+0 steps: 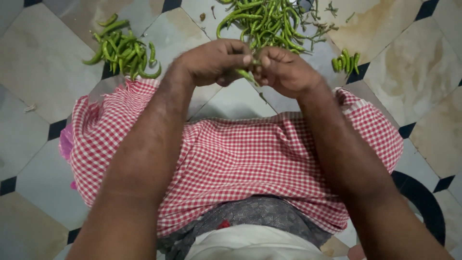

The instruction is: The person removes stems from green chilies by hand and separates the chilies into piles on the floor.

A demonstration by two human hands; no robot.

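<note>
Tiled floor (38,58), pale with black insets, cut off on all sides. Red-checked cloth (240,159) covers the lap. Big chilli heap (269,19) at 12 o'clock, its top out of frame. Smaller chilli pile (122,48) at 10 o'clock, a few chillies (345,61) at 2. Left hand (214,62) and right hand (286,72) meet at centre-top, each grip pinching one green chilli (247,75), mostly hidden by fingers.

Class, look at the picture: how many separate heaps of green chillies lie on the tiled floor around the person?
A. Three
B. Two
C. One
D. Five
A: one heap lies at upper left, a big heap beyond the hands, and a small bunch at right, while the left hand and right hand hold a single chilli between them.
</note>
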